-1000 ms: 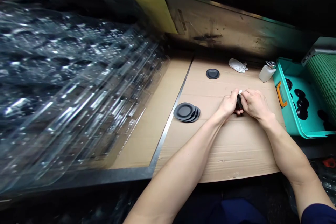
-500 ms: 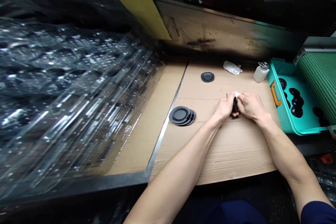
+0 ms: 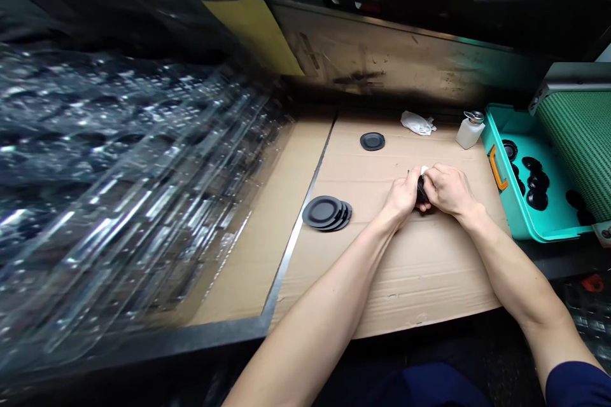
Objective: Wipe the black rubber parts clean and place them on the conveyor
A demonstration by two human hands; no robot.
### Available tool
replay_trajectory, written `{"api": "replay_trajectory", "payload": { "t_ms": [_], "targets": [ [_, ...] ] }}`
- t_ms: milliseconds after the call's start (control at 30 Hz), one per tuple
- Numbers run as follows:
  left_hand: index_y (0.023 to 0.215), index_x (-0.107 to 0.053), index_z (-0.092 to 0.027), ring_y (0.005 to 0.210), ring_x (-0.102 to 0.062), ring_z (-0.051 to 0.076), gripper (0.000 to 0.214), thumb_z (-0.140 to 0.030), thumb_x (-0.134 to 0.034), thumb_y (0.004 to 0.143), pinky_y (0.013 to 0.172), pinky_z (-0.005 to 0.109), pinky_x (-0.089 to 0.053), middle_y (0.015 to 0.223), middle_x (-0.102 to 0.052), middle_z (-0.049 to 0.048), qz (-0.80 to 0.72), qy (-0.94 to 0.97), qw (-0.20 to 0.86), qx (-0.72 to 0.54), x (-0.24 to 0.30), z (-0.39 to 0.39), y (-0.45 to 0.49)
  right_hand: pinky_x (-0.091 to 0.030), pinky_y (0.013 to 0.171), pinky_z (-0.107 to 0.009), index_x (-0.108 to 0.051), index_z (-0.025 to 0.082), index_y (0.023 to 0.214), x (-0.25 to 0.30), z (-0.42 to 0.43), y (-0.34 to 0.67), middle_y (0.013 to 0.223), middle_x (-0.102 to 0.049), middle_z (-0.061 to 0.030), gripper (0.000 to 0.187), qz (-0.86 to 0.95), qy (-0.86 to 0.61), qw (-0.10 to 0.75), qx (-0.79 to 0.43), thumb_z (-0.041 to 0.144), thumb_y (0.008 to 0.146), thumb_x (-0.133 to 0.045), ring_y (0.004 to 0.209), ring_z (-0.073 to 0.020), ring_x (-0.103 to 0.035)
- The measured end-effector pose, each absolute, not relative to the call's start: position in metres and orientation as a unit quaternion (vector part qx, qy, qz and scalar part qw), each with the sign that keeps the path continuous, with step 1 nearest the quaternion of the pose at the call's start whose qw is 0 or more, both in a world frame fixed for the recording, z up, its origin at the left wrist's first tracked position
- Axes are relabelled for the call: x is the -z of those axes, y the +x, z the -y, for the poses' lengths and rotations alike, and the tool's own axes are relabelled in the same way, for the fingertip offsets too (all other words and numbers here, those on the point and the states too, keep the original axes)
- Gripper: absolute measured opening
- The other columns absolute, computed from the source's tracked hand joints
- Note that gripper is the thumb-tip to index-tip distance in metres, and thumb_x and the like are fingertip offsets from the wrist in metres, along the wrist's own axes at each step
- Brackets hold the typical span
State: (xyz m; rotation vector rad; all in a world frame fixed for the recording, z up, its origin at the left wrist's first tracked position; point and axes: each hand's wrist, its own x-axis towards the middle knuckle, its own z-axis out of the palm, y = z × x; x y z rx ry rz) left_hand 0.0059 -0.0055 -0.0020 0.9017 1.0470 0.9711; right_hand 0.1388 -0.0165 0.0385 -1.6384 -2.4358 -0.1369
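Two grips, your left grip [image 3: 403, 194] and right grip [image 3: 449, 192], close tight on a black disc [image 3: 422, 189] and a white bit [image 3: 424, 170] above the cardboard [image 3: 420, 280]. You seem to be wiping; next, set it by the stack [image 3: 327, 213].

Head-worn view; looks forward-down at left hand [image 3: 403, 196] and right hand [image 3: 447, 191].

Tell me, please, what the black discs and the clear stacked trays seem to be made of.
The black discs look like matte rubber or plastic, from their dull sheen. The clear trays look like thin formed plastic: glossy, see-through, sharply highlighted along pressed ridges.
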Motion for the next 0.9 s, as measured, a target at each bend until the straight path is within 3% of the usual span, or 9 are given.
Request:
{"api": "replay_trajectory", "payload": {
  "t_ms": [533, 700, 900],
  "targets": [
    [0.061, -0.065, -0.015, 0.037, -0.056, 0.017, 0.057, -0.054, -0.046, 0.098, 0.039, 0.026, -0.044, 0.045, -0.061, 0.0073, -0.470, 0.429, 0.644, -0.426, 0.004, 0.007, 0.007, -0.042, 0.079, -0.030, -0.072, 0.020, 0.100, -0.038, 0.019, 0.142, 0.101, -0.073, -0.0093, 0.029, 0.827, -0.548, 0.118, 0.043, 0.024, 0.103, -0.044, 0.089, -0.0216, -0.064],
    [0.068, -0.067, -0.014, 0.039, -0.057, 0.016, 0.053, -0.052, -0.049, 0.099, 0.040, 0.025, -0.044, 0.049, -0.062, 0.0068, -0.472, 0.394, 0.665, -0.425, -0.003, 0.008, 0.005, -0.039, 0.070, -0.030, -0.073, 0.022, 0.094, -0.039, 0.022, 0.146, 0.097, -0.073, -0.0068, 0.026, 0.815, -0.567, 0.116, 0.020, 0.028, 0.102, -0.048, 0.083, -0.0205, -0.064],
    [0.089, -0.067, -0.006, 0.040, -0.055, 0.012, 0.059, -0.042, -0.024, 0.107, 0.037, 0.019, -0.041, 0.059, -0.066, 0.0109, -0.417, 0.177, 0.794, -0.406, -0.022, -0.002, -0.013, -0.043, 0.078, -0.030, -0.074, 0.021, 0.104, -0.037, 0.015, 0.165, 0.100, -0.072, -0.0097, 0.033, 0.739, -0.629, 0.238, 0.045, 0.032, 0.104, -0.042, 0.093, -0.0229, -0.065]
  ]
}}
